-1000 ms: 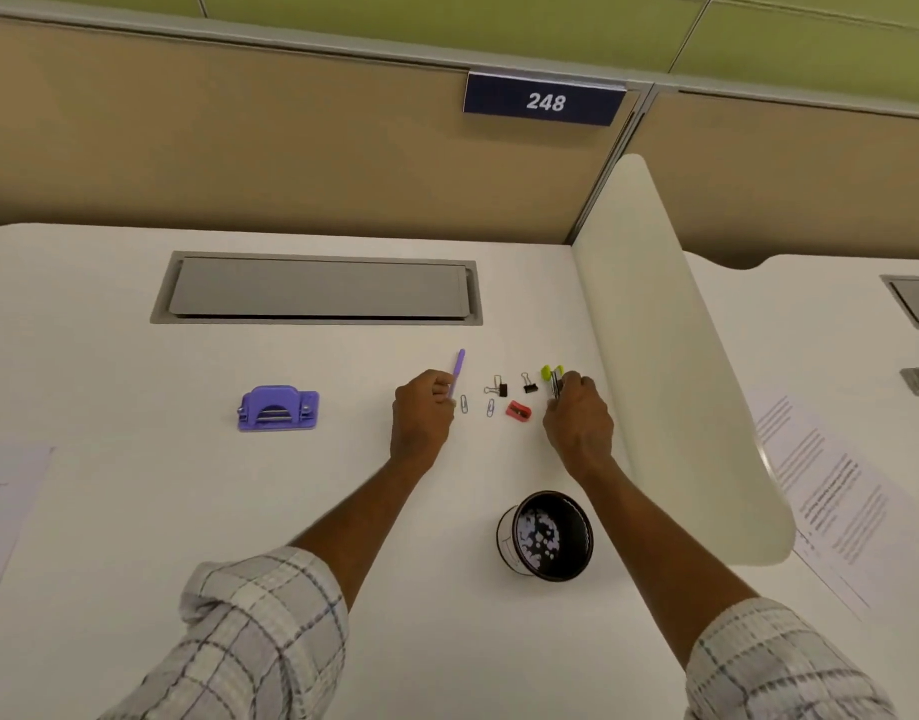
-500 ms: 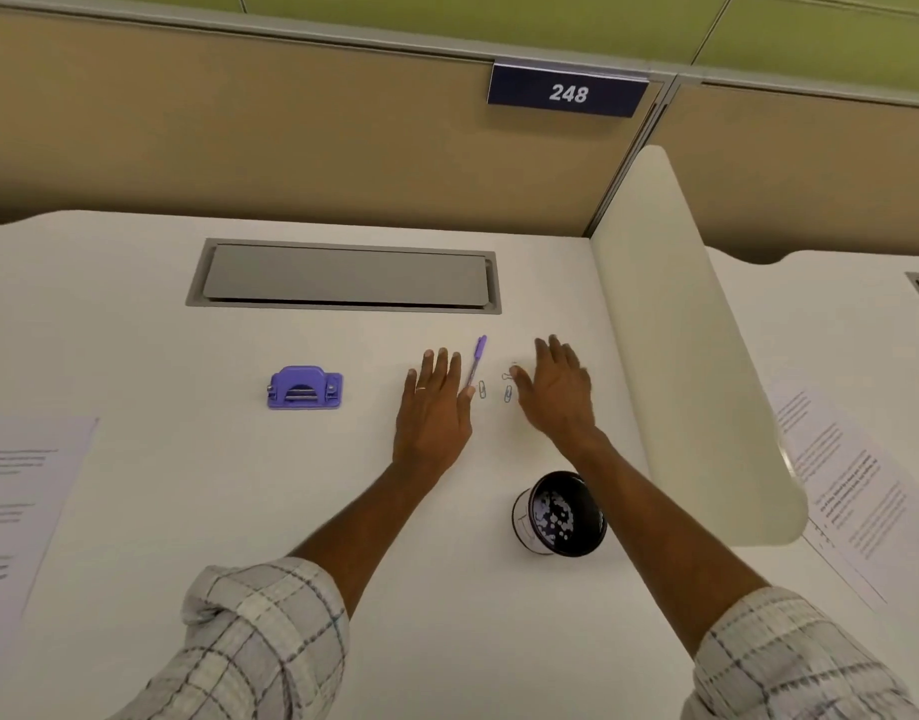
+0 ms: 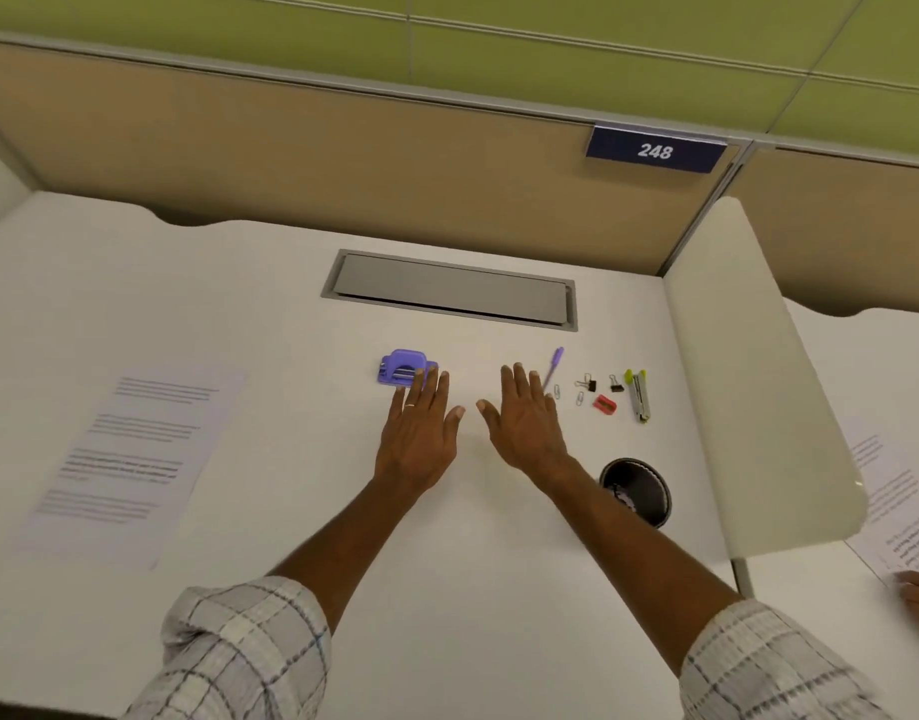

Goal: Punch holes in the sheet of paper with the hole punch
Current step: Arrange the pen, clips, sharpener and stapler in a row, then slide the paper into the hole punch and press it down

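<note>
Both hands are flat and spread, holding nothing – left hand (image 3: 417, 431) fingertips touch the hole punch (image 3: 403, 367), probably to take it; right hand (image 3: 526, 423) beside; sheet of paper (image 3: 130, 454) well apart

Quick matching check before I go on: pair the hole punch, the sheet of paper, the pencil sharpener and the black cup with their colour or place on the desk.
Things:
1. hole punch
2. sheet of paper
3. pencil sharpener
4. black cup

Descriptions:
A. red, among the clips
B. far left, printed side up
C. purple, at the left hand's fingertips
D. beside the right forearm

Pairs: 1-C, 2-B, 3-A, 4-D
</note>
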A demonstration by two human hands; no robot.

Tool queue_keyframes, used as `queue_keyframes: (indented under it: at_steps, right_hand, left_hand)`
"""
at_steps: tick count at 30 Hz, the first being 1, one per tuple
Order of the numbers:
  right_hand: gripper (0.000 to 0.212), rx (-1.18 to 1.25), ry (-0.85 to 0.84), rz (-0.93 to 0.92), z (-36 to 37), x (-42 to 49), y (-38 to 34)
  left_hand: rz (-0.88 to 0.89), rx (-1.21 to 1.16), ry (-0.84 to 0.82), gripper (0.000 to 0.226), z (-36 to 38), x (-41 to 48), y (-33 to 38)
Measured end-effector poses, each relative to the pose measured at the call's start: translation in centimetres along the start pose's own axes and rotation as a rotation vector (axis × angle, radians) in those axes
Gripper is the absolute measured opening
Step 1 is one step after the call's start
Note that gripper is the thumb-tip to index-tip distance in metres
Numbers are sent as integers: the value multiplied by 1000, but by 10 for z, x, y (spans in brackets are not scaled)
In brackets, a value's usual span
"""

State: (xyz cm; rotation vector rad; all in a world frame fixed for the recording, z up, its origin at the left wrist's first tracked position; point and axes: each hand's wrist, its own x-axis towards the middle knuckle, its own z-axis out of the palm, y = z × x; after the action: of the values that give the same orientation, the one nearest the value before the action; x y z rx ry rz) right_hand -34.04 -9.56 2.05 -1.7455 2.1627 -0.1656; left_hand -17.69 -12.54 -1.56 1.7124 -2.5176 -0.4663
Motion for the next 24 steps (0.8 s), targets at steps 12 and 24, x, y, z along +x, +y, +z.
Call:
queue_keyframes:
  at_steps: [12, 24]
  right_hand:
    - [70, -70, 1, -113, 65, -51, -115]
    - [70, -22, -24, -95, 130, -93, -221]
  left_hand:
    - [-121, 26, 49, 76, -24, -96, -125]
    - [-124, 41, 63, 67, -34, -167, -232]
